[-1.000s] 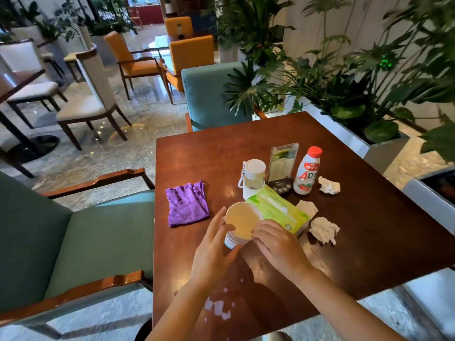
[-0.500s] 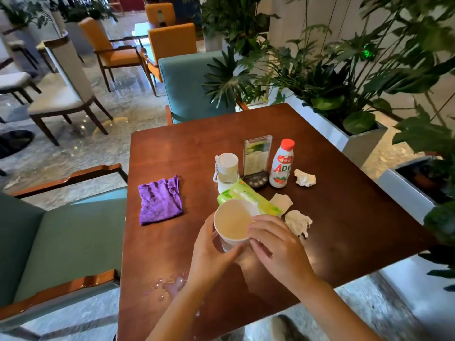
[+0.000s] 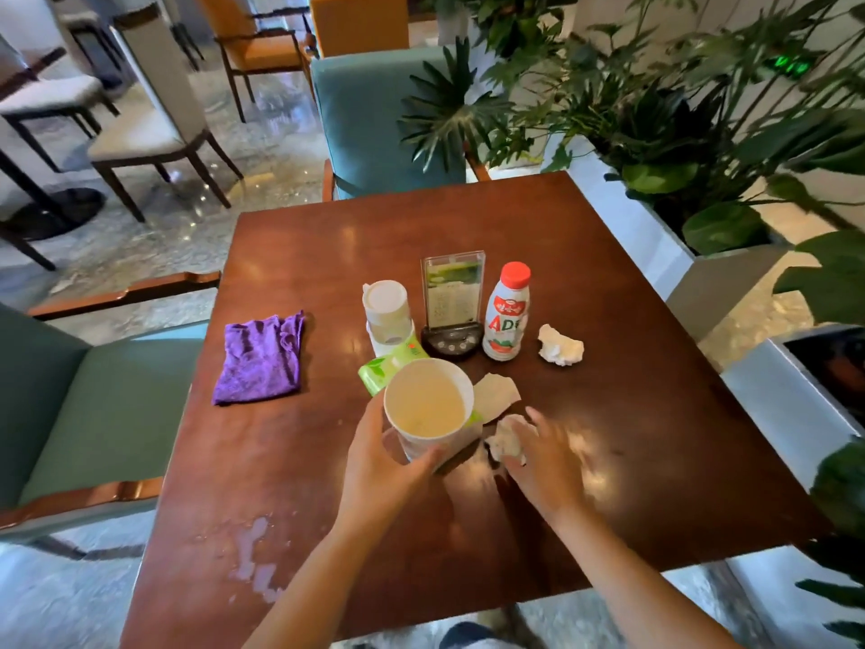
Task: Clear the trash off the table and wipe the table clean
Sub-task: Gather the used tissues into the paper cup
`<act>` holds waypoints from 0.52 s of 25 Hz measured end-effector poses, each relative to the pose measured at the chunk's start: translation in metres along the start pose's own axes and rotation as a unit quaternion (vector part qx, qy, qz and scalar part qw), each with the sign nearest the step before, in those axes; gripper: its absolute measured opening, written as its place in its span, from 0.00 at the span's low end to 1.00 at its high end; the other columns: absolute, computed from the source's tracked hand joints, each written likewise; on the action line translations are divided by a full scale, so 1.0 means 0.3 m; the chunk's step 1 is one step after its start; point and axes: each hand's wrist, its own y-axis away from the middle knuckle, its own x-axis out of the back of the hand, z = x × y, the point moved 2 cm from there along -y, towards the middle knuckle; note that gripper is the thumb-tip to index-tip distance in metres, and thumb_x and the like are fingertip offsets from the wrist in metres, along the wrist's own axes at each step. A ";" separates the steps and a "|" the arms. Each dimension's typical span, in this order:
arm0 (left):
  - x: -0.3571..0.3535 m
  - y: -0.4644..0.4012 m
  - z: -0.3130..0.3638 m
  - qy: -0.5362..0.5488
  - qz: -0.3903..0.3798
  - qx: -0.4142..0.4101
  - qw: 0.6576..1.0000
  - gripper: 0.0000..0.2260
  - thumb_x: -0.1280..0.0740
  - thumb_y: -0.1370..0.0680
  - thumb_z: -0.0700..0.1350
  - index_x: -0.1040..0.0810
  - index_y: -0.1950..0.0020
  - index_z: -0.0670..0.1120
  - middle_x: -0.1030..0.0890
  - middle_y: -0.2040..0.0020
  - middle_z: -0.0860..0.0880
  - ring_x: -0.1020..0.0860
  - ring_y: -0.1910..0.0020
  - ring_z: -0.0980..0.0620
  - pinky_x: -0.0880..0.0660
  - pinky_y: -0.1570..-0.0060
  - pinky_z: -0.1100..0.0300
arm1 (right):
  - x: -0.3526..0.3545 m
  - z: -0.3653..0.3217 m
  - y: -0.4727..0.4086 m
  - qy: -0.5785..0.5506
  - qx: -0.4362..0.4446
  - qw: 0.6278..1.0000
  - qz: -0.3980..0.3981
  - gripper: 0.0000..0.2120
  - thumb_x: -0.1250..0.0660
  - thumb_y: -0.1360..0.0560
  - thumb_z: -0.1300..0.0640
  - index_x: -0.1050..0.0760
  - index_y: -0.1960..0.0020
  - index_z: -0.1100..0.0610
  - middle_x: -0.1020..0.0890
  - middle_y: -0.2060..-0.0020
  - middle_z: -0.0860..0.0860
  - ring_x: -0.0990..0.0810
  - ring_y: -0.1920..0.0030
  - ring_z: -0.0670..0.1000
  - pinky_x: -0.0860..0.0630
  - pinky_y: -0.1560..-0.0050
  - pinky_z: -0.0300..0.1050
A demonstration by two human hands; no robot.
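My left hand grips a white paper cup, upright with its mouth toward me, above the brown wooden table. My right hand rests on a crumpled white tissue just right of the cup, its fingers curled around it. A flat tissue lies behind the cup and another crumpled tissue farther right. A purple cloth lies at the table's left. A spill of pale liquid sits near the front left edge.
A green tissue pack lies half hidden behind the cup. Behind it stand a small clear bottle, a menu stand and a red-capped drink bottle. Teal chairs stand left and behind; planters line the right.
My right hand left the cup and moved right onto the crumpled tissue. The left hand now holds the cup alone, turned upright. The view shifted leftward.
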 end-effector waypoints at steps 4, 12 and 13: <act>-0.033 -0.001 0.016 -0.033 0.012 0.019 0.999 0.31 0.25 0.39 0.56 0.33 0.41 0.71 0.25 0.42 0.70 0.26 0.42 0.67 0.31 0.50 0.77 | -0.071 0.051 -0.035 0.046 0.053 0.997 -0.014 0.12 0.36 0.25 0.54 0.26 0.42 0.52 0.25 0.42 0.49 0.28 0.42 0.52 0.26 0.49 0.44; -0.087 -0.028 0.055 -0.066 0.018 0.009 0.998 0.31 0.27 0.41 0.68 0.34 0.40 0.71 0.28 0.42 0.75 0.28 0.41 0.69 0.32 0.51 0.79 | 0.263 0.017 -0.084 -0.342 -0.086 0.926 0.135 0.14 0.28 0.32 0.66 0.27 0.52 0.53 0.21 0.58 0.42 0.23 0.57 0.41 0.29 0.63 0.30; -0.093 -0.034 0.061 -0.070 0.015 0.002 0.997 0.32 0.27 0.40 0.69 0.35 0.40 0.71 0.28 0.42 0.74 0.28 0.40 0.69 0.32 0.50 0.78 | 0.350 -0.019 -0.080 -0.344 -0.011 0.919 0.191 0.16 0.26 0.34 0.66 0.26 0.52 0.52 0.21 0.58 0.40 0.24 0.56 0.37 0.29 0.60 0.27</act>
